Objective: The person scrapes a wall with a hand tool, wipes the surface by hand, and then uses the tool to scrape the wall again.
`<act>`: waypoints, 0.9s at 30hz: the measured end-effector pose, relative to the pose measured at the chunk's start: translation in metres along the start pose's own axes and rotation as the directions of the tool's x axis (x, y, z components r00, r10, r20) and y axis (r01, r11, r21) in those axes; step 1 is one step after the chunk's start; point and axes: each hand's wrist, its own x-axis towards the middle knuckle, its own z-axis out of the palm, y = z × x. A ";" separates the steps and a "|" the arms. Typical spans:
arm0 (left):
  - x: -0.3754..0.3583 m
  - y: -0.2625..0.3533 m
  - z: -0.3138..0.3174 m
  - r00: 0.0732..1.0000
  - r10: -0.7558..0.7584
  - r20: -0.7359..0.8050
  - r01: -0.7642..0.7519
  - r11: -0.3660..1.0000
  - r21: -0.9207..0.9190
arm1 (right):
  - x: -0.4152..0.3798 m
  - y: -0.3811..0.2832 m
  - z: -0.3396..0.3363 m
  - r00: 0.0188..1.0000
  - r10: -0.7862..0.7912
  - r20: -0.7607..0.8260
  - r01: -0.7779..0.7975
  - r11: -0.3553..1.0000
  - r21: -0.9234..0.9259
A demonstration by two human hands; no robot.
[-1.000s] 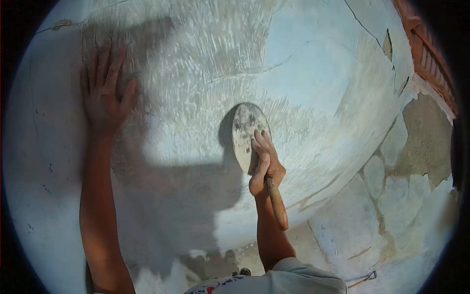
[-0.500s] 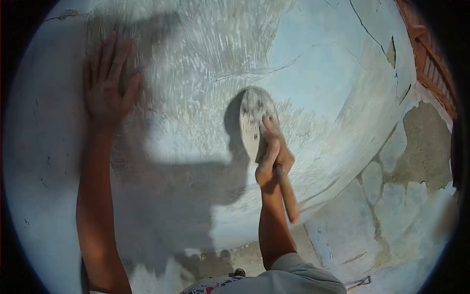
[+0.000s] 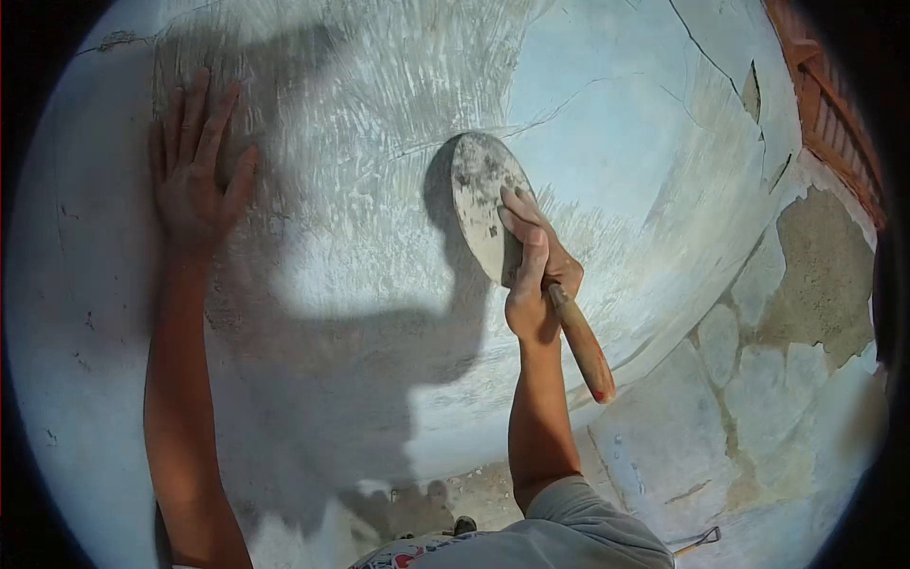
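A broad, curved wall [image 3: 379,256] fills most of the view, pale blue-grey, with rough, streaky marks across its middle and a smoother patch toward the far right. Thin dark cracks [image 3: 703,47] run over its far right part, and shadows cover much of its left and near areas. Beyond its right edge are reddish-brown slats [image 3: 839,123], a rough grey-brown patch [image 3: 825,275] and pale, irregular slabs [image 3: 664,427]. At the near right lies a tool with a looped handle [image 3: 700,541], only partly visible.

The trowel [image 3: 482,204] is at the centre, against or just over the streaky area; which, I cannot tell. Its long blade has a rounded far end and is off-white with dark grey smudges; its worn wooden handle slants toward the near right, reddish at the end. The right hand [image 3: 542,254] grasps it, fingers along the blade. The left hand [image 3: 197,194] is released, its fingers spread on the shaded wall at left.
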 end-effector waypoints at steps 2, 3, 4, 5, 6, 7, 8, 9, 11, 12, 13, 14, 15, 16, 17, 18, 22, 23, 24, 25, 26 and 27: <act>-0.001 -0.001 -0.002 1.000 0.017 0.002 -0.017 1.000 -0.003 | -0.023 0.000 -0.007 0.998 0.069 0.003 -0.069 0.997 0.021; -0.003 -0.001 -0.002 1.000 0.019 0.005 -0.019 1.000 -0.003 | -0.044 0.015 -0.007 0.997 0.075 -0.018 -0.075 0.996 0.038; -0.004 0.000 -0.001 1.000 0.017 -0.001 -0.017 1.000 0.001 | -0.053 0.021 -0.008 0.999 0.043 0.017 -0.043 0.999 0.000; -0.003 0.000 0.000 1.000 0.015 -0.010 -0.015 1.000 0.004 | -0.054 0.029 -0.007 1.000 0.005 -0.011 -0.005 1.000 -0.001; -0.001 0.000 -0.001 1.000 0.009 -0.006 -0.009 1.000 0.008 | -0.054 0.028 -0.004 0.999 -0.023 -0.040 0.023 1.000 -0.007; -0.001 0.001 -0.002 1.000 0.006 0.004 -0.006 1.000 0.007 | -0.040 0.013 -0.002 0.998 0.038 -0.048 -0.039 0.999 -0.003; -0.002 0.002 -0.002 1.000 0.000 0.017 0.000 1.000 0.006 | -0.018 -0.004 0.000 0.993 0.102 -0.053 -0.102 0.995 0.000; -0.003 0.002 -0.001 1.000 0.008 0.017 -0.008 1.000 0.005 | -0.005 -0.006 0.003 0.986 0.154 -0.067 -0.154 0.988 0.008; -0.003 -0.002 0.001 1.000 0.022 0.009 -0.022 1.000 0.011 | 0.005 0.002 -0.004 0.997 -0.080 -0.003 0.079 0.987 -0.138; -0.002 -0.001 0.000 1.000 0.016 0.013 -0.016 1.000 0.013 | -0.001 -0.004 -0.007 0.998 -0.053 0.017 0.055 0.985 -0.163; -0.001 0.003 -0.003 1.000 0.011 0.018 -0.011 1.000 0.015 | -0.018 -0.003 -0.011 1.000 0.004 -0.003 -0.004 0.989 -0.146; -0.002 0.004 -0.006 1.000 0.006 0.022 -0.006 1.000 0.018 | -0.041 0.005 -0.014 0.998 0.058 -0.022 -0.061 0.990 -0.127; -0.002 0.003 -0.007 0.999 -0.004 0.031 0.003 1.000 0.021 | -0.054 0.014 -0.013 0.994 0.106 -0.039 -0.110 0.988 -0.106; -0.003 0.003 -0.006 0.999 -0.017 0.035 0.016 1.000 0.025 | -0.053 0.022 -0.009 0.997 0.048 -0.054 -0.053 0.995 -0.081; -0.002 0.004 -0.005 0.999 -0.030 0.042 0.029 0.999 0.026 | -0.054 0.028 -0.006 0.998 -0.005 -0.070 0.001 0.998 -0.060; -0.001 0.004 -0.004 0.999 -0.023 0.035 0.022 0.999 0.023 | -0.056 0.031 -0.005 0.995 -0.048 -0.087 0.045 0.998 -0.043; -0.003 0.005 -0.003 1.000 -0.007 0.029 0.007 1.000 0.021 | -0.008 0.011 -0.004 0.997 -0.052 -0.049 0.047 0.993 -0.104; -0.002 0.004 -0.004 1.000 -0.007 0.025 0.006 1.000 0.029 | -0.010 0.005 -0.007 0.999 0.011 -0.053 -0.016 0.996 -0.088; -0.002 0.003 -0.003 1.000 -0.001 0.022 0.001 1.000 0.031 | -0.019 -0.001 -0.010 0.995 0.076 -0.057 -0.081 0.994 -0.071; -0.003 0.003 -0.002 1.000 0.006 0.019 -0.006 0.999 0.032 | -0.035 0.008 -0.013 0.997 0.065 -0.048 -0.068 0.996 -0.050; -0.003 0.002 -0.002 1.000 0.011 0.011 -0.012 0.999 0.035 | -0.054 0.011 -0.014 0.993 0.093 -0.072 -0.100 0.989 -0.113; -0.003 0.001 -0.002 1.000 0.006 0.012 -0.006 0.999 0.045 | -0.060 0.013 -0.012 0.997 0.038 -0.063 -0.045 0.993 -0.111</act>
